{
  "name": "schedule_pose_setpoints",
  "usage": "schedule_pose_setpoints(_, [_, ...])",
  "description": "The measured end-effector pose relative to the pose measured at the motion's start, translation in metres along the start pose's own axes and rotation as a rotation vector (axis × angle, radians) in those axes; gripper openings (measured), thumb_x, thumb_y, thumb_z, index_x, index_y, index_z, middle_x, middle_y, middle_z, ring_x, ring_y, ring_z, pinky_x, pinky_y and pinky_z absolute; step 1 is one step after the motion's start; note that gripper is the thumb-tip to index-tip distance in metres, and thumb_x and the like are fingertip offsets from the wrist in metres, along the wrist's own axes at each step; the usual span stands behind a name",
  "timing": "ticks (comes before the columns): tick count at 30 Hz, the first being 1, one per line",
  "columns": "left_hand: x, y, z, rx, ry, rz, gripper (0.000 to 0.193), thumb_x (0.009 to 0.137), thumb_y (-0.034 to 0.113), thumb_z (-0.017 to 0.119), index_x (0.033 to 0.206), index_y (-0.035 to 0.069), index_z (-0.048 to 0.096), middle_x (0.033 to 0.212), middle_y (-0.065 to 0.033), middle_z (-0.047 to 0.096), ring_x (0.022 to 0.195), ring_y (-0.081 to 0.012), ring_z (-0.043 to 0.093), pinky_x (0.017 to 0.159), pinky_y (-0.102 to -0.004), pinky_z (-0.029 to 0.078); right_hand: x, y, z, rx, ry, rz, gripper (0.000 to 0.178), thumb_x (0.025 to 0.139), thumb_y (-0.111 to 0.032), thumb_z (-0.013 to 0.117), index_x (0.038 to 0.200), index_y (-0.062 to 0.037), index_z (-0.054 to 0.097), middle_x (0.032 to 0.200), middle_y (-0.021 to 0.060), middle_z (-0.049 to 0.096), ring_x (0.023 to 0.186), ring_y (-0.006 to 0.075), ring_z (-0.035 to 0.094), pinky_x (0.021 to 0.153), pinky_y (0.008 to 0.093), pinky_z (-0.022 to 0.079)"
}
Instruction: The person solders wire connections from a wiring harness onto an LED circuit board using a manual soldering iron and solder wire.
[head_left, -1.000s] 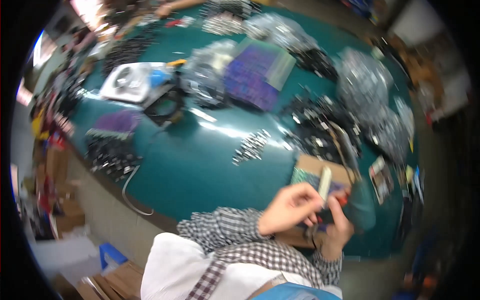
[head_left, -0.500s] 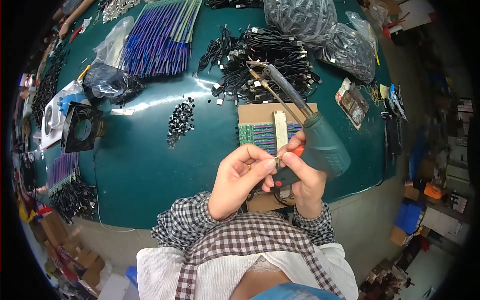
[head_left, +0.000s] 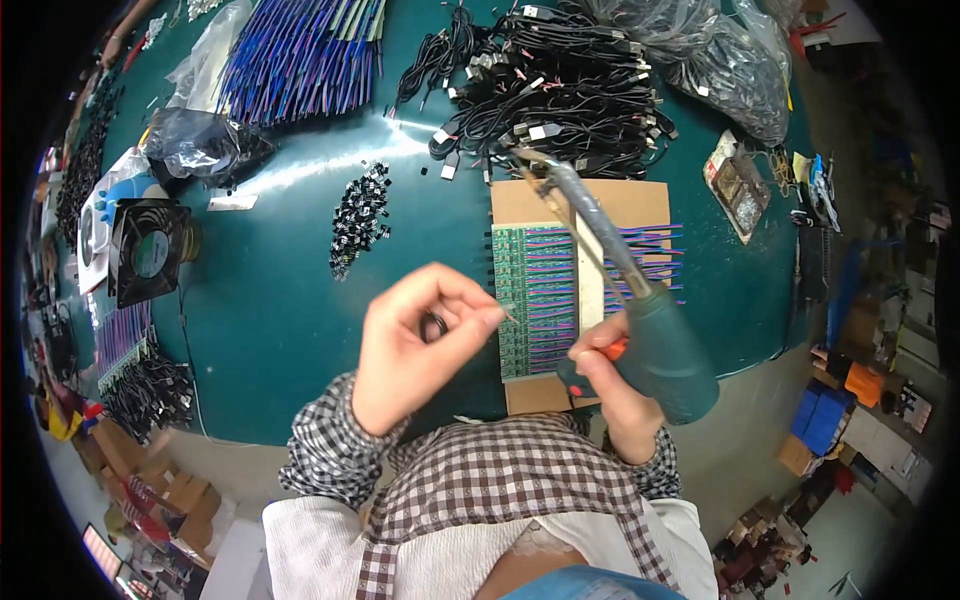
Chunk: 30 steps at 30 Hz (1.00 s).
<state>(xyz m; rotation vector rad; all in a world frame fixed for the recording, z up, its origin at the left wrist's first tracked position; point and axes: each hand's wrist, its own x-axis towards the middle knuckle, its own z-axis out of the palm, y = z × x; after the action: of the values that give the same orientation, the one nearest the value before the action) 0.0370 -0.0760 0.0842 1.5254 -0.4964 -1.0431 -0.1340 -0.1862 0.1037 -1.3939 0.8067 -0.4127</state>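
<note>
Green table [head_left: 270,300]; clear bags [head_left: 720,50] top right.

sleeves: black-and-white check, cuffs at wrists | torso: white apron, checked straps | hands [head_left: 420,345]: bare

small item pinched in left hand [head_left: 415,345] blurred, unidentifiable

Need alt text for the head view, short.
Seen from above, the right hand grips a teal soldering gun over a green circuit board panel on a green table. The left hand pinches a thin wire beside it.
</note>
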Motion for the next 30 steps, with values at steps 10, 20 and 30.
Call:
schedule_pose_setpoints(10, [0.082, -0.029, -0.007, 0.176, -0.164, 0.007, 0.008, 0.073, 0.004, 0.064, 0.076, -0.001, 0.059, 0.069, 0.0, 0.058, 0.064, -0.0038, 0.05, 0.058, -0.0191, 0.041, -0.005, 0.011, -0.02, 0.152, 0.227, -0.007, 0.028, 0.08, -0.012, 0.057, 0.102, 0.0035, 0.048, 0.084, 0.0105, 0.052, 0.069, 0.0186, 0.056, 0.057, 0.0278, 0.046])
schedule_pose_setpoints(20, [0.098, -0.032, -0.003, 0.295, -0.14, -0.067, 0.009, 0.069, 0.003, 0.065, 0.072, -0.001, 0.057, 0.066, -0.0005, 0.056, 0.061, -0.0043, 0.05, 0.056, -0.02, 0.042, -0.014, 0.015, -0.027, 0.135, 0.215, 0.115, 0.044, 0.084, -0.027, 0.06, 0.109, 0.0072, 0.047, 0.091, 0.0141, 0.055, 0.08, 0.0254, 0.062, 0.069, 0.0351, 0.054])
schedule_pose_setpoints(30, [0.104, -0.029, -0.005, 0.132, -0.232, -0.152, 0.009, 0.068, 0.001, 0.065, 0.071, -0.001, 0.057, 0.068, 0.002, 0.056, 0.061, -0.0028, 0.048, 0.055, -0.0186, 0.041, -0.017, 0.027, -0.032, 0.166, 0.175, 0.109, 0.043, 0.084, -0.023, 0.06, 0.11, 0.0082, 0.046, 0.094, 0.0161, 0.056, 0.087, 0.0291, 0.063, 0.076, 0.0382, 0.054])
